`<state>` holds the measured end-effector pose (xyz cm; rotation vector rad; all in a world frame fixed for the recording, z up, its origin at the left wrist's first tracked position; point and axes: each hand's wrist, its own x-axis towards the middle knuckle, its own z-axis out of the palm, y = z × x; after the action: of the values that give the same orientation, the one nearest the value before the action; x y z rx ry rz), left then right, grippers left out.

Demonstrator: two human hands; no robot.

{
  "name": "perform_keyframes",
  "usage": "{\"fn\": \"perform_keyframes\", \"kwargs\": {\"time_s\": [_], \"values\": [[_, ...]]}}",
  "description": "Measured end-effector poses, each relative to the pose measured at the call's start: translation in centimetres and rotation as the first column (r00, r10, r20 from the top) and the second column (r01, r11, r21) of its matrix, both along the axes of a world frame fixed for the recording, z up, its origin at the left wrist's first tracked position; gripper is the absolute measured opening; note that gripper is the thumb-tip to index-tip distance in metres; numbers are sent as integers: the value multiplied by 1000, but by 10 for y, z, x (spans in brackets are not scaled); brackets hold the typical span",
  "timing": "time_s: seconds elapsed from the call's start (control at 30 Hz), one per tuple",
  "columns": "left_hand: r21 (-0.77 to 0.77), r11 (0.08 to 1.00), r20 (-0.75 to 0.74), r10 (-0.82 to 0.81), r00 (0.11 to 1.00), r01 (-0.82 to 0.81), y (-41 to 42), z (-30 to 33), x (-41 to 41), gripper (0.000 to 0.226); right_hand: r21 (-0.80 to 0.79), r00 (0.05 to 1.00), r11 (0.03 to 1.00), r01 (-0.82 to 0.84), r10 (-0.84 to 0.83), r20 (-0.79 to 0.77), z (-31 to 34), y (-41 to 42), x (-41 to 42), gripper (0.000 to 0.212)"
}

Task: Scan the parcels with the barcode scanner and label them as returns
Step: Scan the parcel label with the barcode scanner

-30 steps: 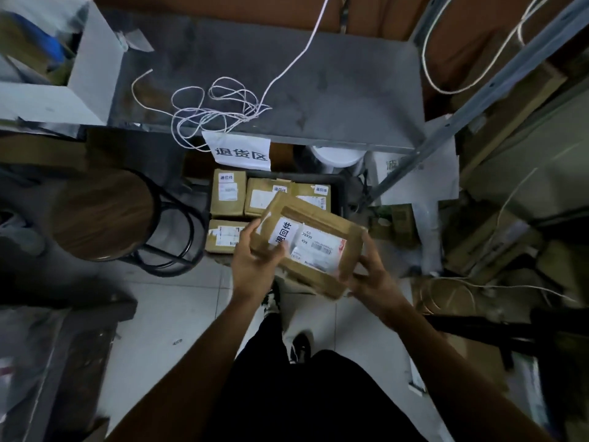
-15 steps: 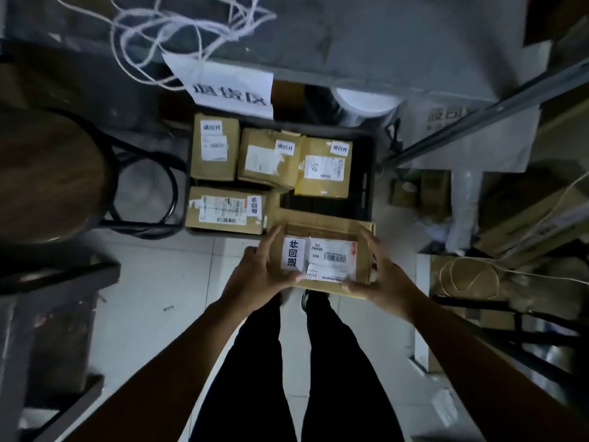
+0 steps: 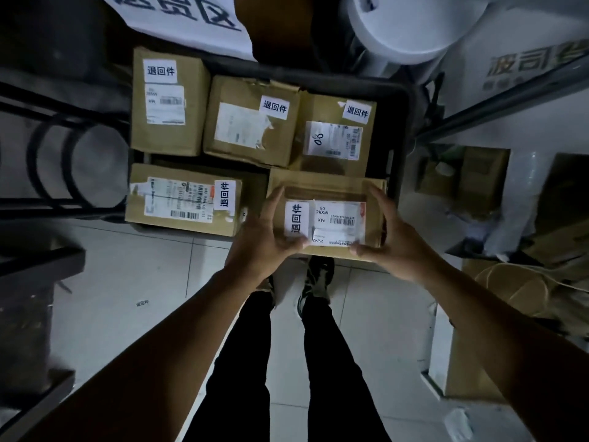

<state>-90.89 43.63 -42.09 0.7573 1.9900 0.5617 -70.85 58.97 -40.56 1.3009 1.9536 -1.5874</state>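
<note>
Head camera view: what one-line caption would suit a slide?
Both hands, left hand and right hand, lower a labelled brown cardboard parcel into a dark crate.

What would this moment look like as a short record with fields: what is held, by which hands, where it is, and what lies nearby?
held: brown cardboard parcel with white return sticker
hands: left hand and right hand grip its two ends
position: at the near right corner of the black plastic crate; whether it rests there cannot be told
nearby: four brown cardboard parcels in the crate, each with a white return sticker
above: white paper sign with black characters
scanner: not in view
</note>
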Motion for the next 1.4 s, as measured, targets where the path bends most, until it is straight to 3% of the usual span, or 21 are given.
{"fn": "perform_keyframes", "kwargs": {"time_s": [0.2, 0.6, 0.8, 1.07, 1.27, 1.4], "values": [[6, 1000, -35, 23, 999, -23, 20, -25, 2, 101, -31, 998, 999, 28, -26, 49, -33, 18, 1, 105], [-115, 993, -17, 28, 999, -29, 17, -53, 13, 111, 87, 983, 981, -174, 168, 72, -60, 13, 1, 109], [-164, 985, -103, -73, 992, 55, 7, -53, 10, 111, 100, 986, 982, -159, 154, 57, -64, 3, 10, 109], [-282, 951, -124, -170, 978, 129, 28, -73, 10, 108, 83, 969, 974, -209, 195, 150, -90, 8, -6, 109], [-482, 852, -253, -357, 899, 203, 29, -83, 15, 106, 167, 971, 965, -201, 174, 165, -114, -7, -12, 109], [-539, 807, -387, -492, 780, 241, 30, -90, 15, 103, 216, 961, 948, -235, 192, 200, -131, -13, -23, 102]]}}
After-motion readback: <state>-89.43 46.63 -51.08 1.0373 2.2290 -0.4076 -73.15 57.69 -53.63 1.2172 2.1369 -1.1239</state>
